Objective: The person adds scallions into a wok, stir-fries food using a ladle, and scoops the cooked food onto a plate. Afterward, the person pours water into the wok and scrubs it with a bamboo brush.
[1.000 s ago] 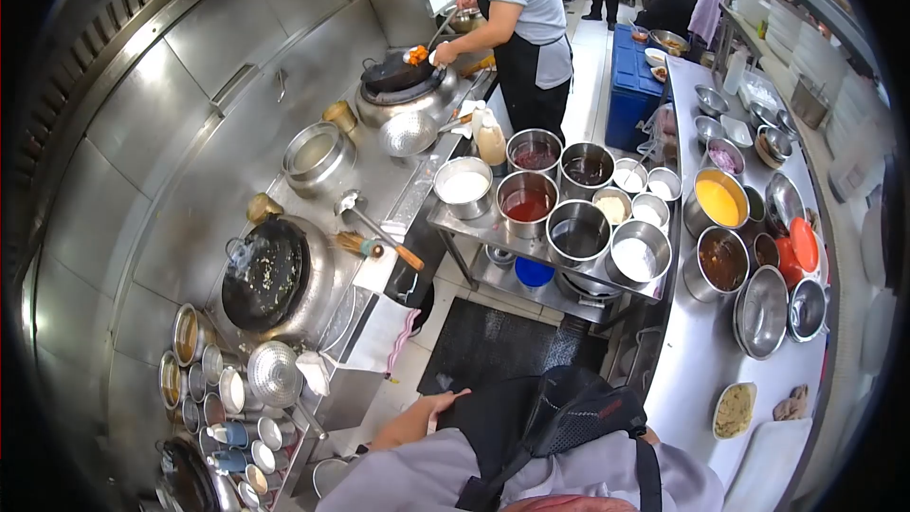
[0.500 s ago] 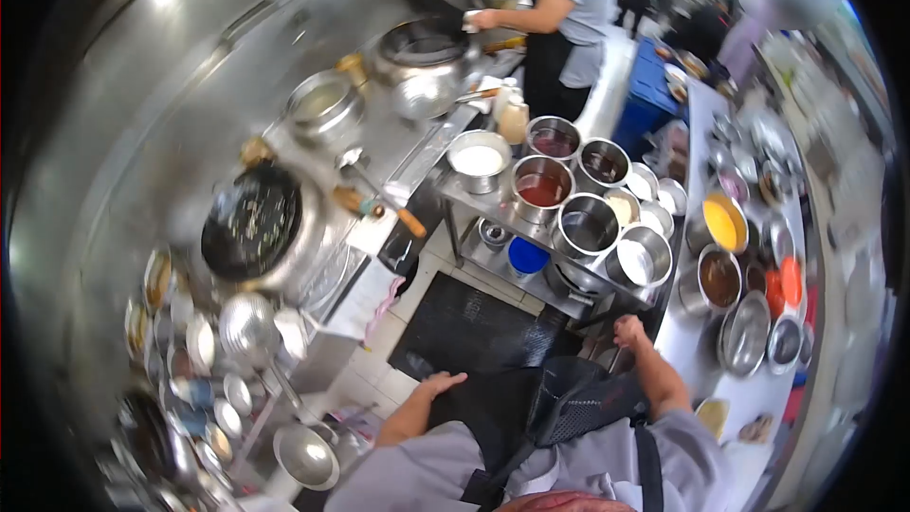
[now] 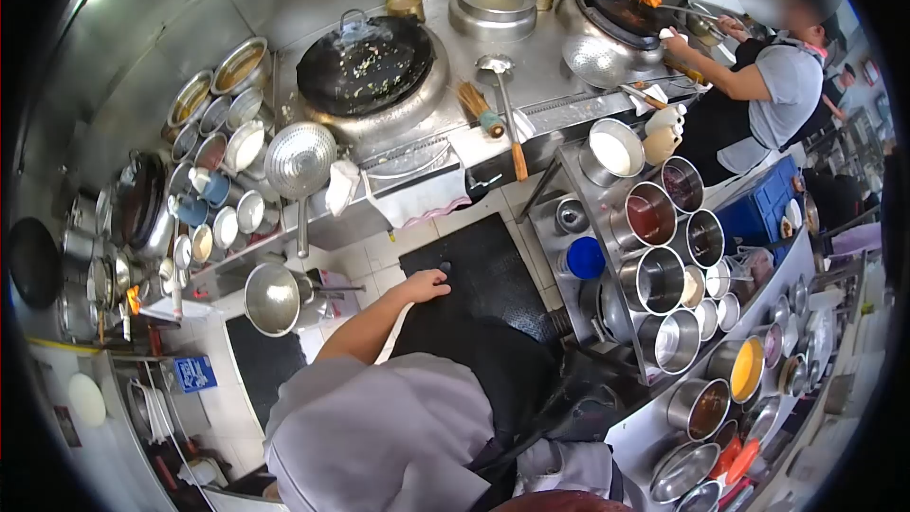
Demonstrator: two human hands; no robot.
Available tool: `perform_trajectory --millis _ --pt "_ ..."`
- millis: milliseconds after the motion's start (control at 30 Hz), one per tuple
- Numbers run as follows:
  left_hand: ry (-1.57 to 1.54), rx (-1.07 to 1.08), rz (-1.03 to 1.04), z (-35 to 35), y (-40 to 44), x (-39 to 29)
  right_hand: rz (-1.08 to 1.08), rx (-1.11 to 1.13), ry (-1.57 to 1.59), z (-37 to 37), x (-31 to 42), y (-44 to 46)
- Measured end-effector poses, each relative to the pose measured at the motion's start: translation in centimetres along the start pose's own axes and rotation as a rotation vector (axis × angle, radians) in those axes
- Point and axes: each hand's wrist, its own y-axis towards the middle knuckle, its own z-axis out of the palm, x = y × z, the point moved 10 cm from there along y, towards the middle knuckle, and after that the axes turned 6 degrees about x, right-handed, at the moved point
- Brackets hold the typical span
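My left hand (image 3: 424,285) hangs in front of my dark apron (image 3: 464,332), above the black floor mat, its fingers curled together with nothing visible in them. My right hand is out of sight. Ahead of me a black wok (image 3: 365,64) with scattered food bits rests on a round steel burner. To its right lie a ladle (image 3: 513,123) with a wooden handle and a bamboo brush (image 3: 481,112). A perforated strainer (image 3: 300,161) sits left of the burner, beside a crumpled white cloth (image 3: 342,188).
Pots of sauces and powders crowd a steel cart (image 3: 628,322) on the right. Behind it, a co-worker (image 3: 773,95) holds a second wok and a ladle with orange food. Seasoning containers stand at the left. A steel bowl (image 3: 272,300) is below the counter edge.
The view has swung to the left, bringing the wok and seasoning containers more centrally into sight. My right hand, visible half a second ago, has gone out of view. My left hand's fingers have curled in.
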Motion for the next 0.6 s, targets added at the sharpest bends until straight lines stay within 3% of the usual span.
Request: perform_trajectory --millis 100,200,367,400,467,600 --pt "-0.111 -0.2 0.076 -8.8 -1.6 -2.6 0.02 -0.001 0.006 0.2 2.6 0.6" --pt "0.007 -0.333 0.146 -18.2 -2.7 -9.2 0.005 -0.009 -0.003 0.1 6.3 2.6" --pt "0.049 -0.503 0.326 -31.5 1.7 -17.2 -0.143 -0.065 -0.044 0.0 18.0 9.5" --pt "0.142 -0.547 0.366 -33.8 2.9 -19.0 -0.213 -0.009 -0.067 0.0 21.1 12.1" --pt "0.126 -0.522 0.439 -37.4 4.7 -22.9 -0.065 -0.04 -0.253 -1.0 31.0 13.8" --pt "0.117 -0.438 0.605 -41.7 9.3 -26.4 -0.526 -0.246 -0.307 -1.8 53.3 14.6"
